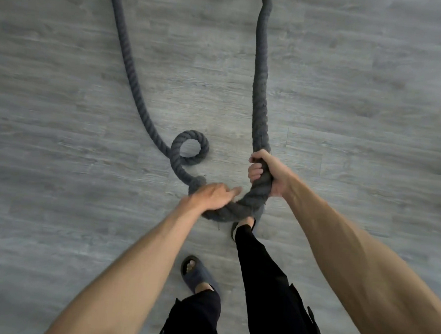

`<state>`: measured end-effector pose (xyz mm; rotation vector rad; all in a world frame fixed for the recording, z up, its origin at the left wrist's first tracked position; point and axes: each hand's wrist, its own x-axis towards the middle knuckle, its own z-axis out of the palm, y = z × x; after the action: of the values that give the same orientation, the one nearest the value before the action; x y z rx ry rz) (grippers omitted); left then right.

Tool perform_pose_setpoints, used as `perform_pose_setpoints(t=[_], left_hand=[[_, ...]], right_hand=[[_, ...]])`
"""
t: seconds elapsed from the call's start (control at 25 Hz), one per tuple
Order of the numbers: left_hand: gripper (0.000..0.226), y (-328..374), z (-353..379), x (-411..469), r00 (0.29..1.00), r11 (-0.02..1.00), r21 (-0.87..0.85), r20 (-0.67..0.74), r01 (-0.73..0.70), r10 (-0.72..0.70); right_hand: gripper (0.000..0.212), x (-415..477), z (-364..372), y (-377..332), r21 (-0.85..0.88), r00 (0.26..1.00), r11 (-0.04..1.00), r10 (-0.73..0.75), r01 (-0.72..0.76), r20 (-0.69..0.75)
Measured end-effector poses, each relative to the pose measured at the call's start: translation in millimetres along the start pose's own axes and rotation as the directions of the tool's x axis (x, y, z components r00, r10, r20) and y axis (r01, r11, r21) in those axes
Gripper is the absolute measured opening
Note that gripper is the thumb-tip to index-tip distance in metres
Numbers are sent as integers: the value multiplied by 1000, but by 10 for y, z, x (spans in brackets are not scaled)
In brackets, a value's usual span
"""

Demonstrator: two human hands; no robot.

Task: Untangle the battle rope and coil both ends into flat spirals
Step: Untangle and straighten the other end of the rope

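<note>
A thick dark grey battle rope (261, 92) runs in two strands down the grey floor from the top of the view. The left strand curls into a small loop (189, 147) on the floor. The right strand is lifted and bends in a U at the bottom. My right hand (268, 173) grips this strand, fingers wrapped round it. My left hand (212, 196) lies over the bottom of the bend, its fingers curled over the rope. Where the rope's tip lies is hidden under my left hand.
The floor (359, 110) is grey wood-look planking, wide on both sides of the rope. My legs in black trousers (263, 285) and dark slippers (197, 274) stand just below the bend; one foot is under the rope.
</note>
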<state>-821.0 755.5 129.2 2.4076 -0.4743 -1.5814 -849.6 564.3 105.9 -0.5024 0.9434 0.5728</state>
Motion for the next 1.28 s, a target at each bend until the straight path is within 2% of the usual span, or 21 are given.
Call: perform_pose_setpoints(t=[0.08,0.12,0.16,0.24,0.28,0.36,0.48,0.52,0.56,0.6,0.64,0.68,0.72,0.76,0.8,0.92,1.0,1.08,1.12,1.2,1.28], left_hand=[[91,-111,-66,-64,992,993,120,126,-13,-2],[91,-146,-55,-142,987,996,92,159,-17,2],[85,-189,4,-245,991,1000,11,136,-16,15],[66,-280,331,-508,999,956,-294,-42,14,-28],[61,-300,534,-648,993,865,-501,-92,17,-74],[59,-303,812,-834,979,579,-815,-90,34,-183],[34,-227,836,-842,966,111,-993,-3,27,-259],[25,-197,833,-841,966,30,-1000,0,8,-258],[21,-201,848,-842,965,27,-999,-23,-16,-262],[20,-255,896,-876,965,84,-996,-53,-33,-256],[22,-370,968,-886,965,200,-979,-96,-47,-246],[23,-541,1052,-887,959,381,-922,-163,-64,-234],[24,-757,1131,-892,944,588,-805,-247,-75,-218],[25,-1005,1195,-904,938,752,-656,-299,-70,-174],[30,-1249,1279,-919,953,843,-535,-282,-58,-113],[61,-1703,1616,-1073,1000,964,-265,7,26,-25],[66,-1688,1913,-1207,989,975,-210,137,75,-47],[72,-1612,2197,-1398,978,942,-309,194,130,-72],[73,-1570,2347,-1517,975,894,-416,205,167,-87],[65,-1396,2656,-1773,955,688,-667,257,285,-147],[50,-1115,2946,-1879,938,413,-845,275,340,-210]], right_hand=[[15,-72,4,92,96,995,993,-81,75,65],[16,-121,33,182,127,990,983,-136,130,39],[24,-156,70,319,148,980,969,-200,197,7],[50,-215,162,783,150,954,942,-299,300,-36],[60,-252,213,1091,120,951,944,-305,308,-43],[69,-315,332,1822,99,966,961,-256,258,-31],[71,-366,462,2689,336,967,908,-250,251,-48],[76,-389,497,2864,359,966,897,-246,259,-81],[82,-422,524,2987,363,967,896,-233,256,-108],[89,-472,537,3082,368,972,900,-206,235,-116],[94,-520,533,3120,380,979,903,-170,200,-111],[96,-578,513,3125,390,986,906,-131,162,-106],[93,-620,483,3104,399,991,908,-95,126,-97],[90,-650,420,3068,390,995,916,-68,92,-76],[87,-668,348,3020,387,999,921,-46,50,-20],[81,-720,78,2948,414,971,906,-11,-91,239],[81,-777,-163,2992,451,972,889,-33,-78,233],[77,-819,-354,3091,460,994,887,-87,47,64],[74,-843,-437,3171,411,992,904,-118,121,-32],[61,-906,-557,3403,161,977,975,-128,156,-170],[48,-948,-637,3719,-167,965,984,-98,57,-245]])
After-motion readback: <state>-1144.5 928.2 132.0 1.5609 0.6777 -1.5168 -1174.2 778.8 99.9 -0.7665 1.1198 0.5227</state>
